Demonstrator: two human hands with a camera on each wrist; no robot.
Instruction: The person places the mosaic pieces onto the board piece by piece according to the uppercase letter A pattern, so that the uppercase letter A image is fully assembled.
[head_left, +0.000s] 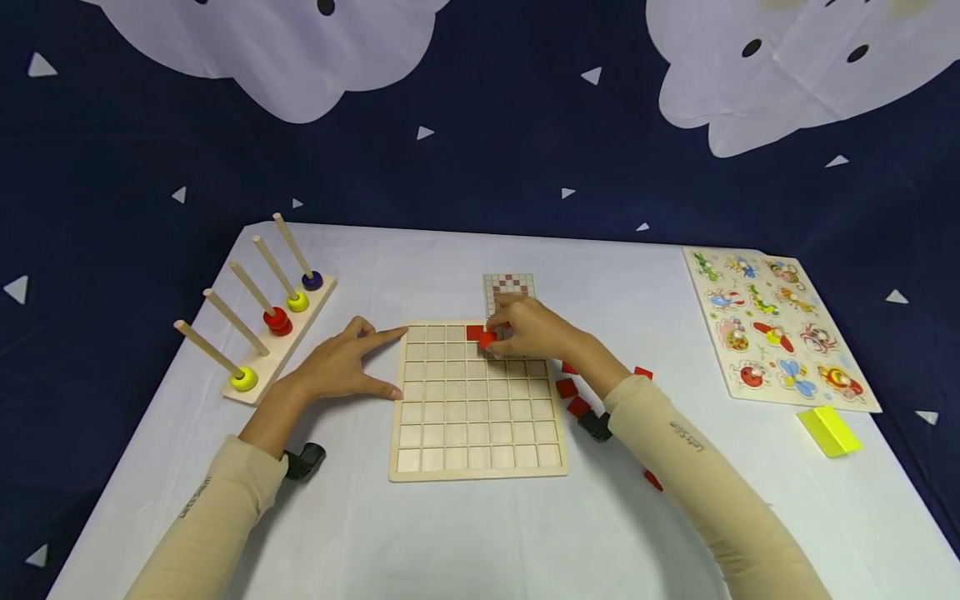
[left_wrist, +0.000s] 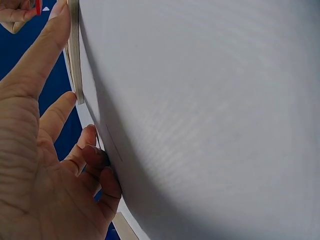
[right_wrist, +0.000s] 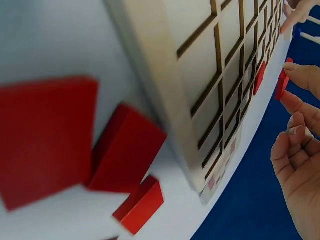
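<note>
Mid-frame, the right hand [head_left: 532,329] pinches a red square tile [head_left: 487,339], likely light, stiff, best held edgewise; the left hand [head_left: 339,364], spread wide, touches a pale wooden grid board [head_left: 478,477].

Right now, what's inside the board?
A red tile sits in a top cell of the board; other visible cells look bare. In the head view, the right hand hides what's in some upper cells.

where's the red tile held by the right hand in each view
Head: the red tile is just below picture centre, in the right hand
Left wrist: near the top left corner, a thin red strip
Right wrist: upper right, near the edge
Shared landmark: wooden grid board
</note>
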